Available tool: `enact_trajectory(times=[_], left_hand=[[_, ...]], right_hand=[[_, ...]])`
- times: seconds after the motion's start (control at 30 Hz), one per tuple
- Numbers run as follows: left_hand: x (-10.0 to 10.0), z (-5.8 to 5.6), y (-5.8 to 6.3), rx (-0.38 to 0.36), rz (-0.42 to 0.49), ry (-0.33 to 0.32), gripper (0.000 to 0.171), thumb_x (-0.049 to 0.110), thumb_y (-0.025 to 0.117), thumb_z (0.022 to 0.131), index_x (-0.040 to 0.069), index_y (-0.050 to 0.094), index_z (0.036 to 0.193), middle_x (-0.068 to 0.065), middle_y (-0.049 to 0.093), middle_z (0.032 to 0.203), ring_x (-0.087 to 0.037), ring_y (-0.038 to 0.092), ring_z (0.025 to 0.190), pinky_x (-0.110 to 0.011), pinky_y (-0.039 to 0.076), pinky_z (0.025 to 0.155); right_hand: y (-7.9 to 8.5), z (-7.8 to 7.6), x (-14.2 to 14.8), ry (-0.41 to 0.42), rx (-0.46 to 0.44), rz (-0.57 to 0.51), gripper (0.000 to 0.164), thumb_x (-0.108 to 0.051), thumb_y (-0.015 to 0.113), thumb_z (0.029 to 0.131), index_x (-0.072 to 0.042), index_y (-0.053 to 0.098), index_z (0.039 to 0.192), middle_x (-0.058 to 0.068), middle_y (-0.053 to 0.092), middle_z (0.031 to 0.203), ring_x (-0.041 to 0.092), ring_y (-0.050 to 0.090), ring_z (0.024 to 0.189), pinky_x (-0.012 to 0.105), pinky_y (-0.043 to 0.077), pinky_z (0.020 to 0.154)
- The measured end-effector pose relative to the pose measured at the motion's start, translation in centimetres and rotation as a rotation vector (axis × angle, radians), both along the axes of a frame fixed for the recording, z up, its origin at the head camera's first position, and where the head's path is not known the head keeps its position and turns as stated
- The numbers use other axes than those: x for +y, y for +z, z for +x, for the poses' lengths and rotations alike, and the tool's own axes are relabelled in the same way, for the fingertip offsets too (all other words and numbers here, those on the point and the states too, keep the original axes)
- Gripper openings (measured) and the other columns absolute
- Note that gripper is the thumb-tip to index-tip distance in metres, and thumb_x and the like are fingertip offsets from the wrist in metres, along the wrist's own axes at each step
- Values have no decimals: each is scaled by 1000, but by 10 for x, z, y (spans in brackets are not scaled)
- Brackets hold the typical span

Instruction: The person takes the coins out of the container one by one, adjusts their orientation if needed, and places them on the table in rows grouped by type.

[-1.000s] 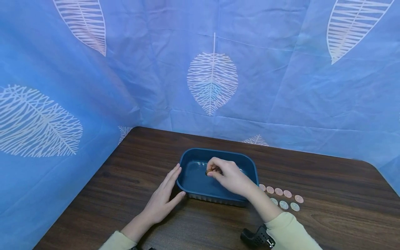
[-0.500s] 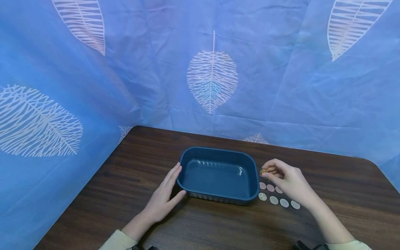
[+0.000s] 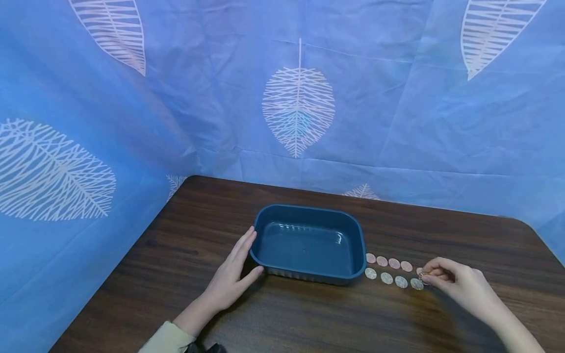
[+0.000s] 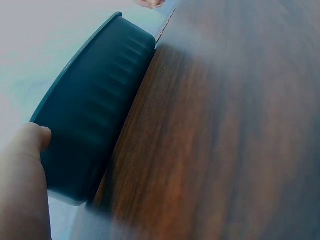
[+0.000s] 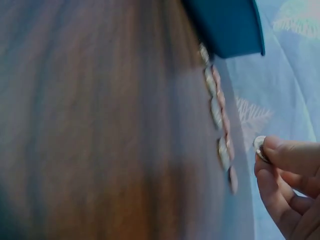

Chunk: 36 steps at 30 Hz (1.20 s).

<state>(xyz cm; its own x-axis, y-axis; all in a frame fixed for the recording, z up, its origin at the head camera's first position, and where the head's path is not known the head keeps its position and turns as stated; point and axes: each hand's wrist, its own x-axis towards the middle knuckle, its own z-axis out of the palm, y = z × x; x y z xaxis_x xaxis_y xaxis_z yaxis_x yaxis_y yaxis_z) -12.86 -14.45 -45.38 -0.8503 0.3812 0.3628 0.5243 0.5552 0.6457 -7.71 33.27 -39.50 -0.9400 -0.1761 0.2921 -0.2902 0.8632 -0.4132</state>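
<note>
A dark blue rectangular basin (image 3: 309, 276) stands on the table, and no object shows inside it. My left hand (image 3: 227, 279) rests at its left end, fingers straight and touching the wall and rim; the left thumb (image 4: 36, 137) lies by the near corner. Between thumb and forefinger my right hand (image 3: 463, 284) pinches a small silvery coin (image 5: 261, 148), at the right end of two coin rows. The back row of pinkish coins (image 3: 394, 264) and the front row of silvery coins (image 3: 401, 282) lie flat, running right from the basin. My right fingertips partly cover the rows' right end.
The dark wood-grain table (image 3: 309, 323) extends around the basin and has a rounded far right corner. Behind it and along the left hangs a blue cloth (image 3: 212, 98) with white leaf prints.
My right hand has moved out of the basin, over its right rim and along the coins to their right end, still pinching. The left hand and basin have stayed in place.
</note>
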Motion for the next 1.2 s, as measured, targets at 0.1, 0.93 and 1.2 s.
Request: enact_trajectory(times=[0.1,0.93,1.2], left_hand=[[-1,0,0,3,7,-2,72,34,58,96,23,16,154,7,11,159,-19,21,142,-54,34,104],[0,-4,-1,14,-1,-27,74,38,58,95,22,16,154,7,10,159,-20,21,142,-55,34,103],[-3,-4,5,36,-26,-10,79,30,64,92,20,17,154,5,11,159,-21,21,142,-53,33,104]], right_hand=[[-6,3,7,-30,-50,19,17,-6,76,78,-17,68,88,-17,62,73,-3,56,62,23,45,50],[-23,12,10,-45,73,107,26,2,81,68,-18,71,82,-10,61,76,-6,51,62,22,46,50],[-8,16,15,-118,-18,93,26,-21,73,85,-8,68,108,4,64,95,13,58,78,36,48,59]])
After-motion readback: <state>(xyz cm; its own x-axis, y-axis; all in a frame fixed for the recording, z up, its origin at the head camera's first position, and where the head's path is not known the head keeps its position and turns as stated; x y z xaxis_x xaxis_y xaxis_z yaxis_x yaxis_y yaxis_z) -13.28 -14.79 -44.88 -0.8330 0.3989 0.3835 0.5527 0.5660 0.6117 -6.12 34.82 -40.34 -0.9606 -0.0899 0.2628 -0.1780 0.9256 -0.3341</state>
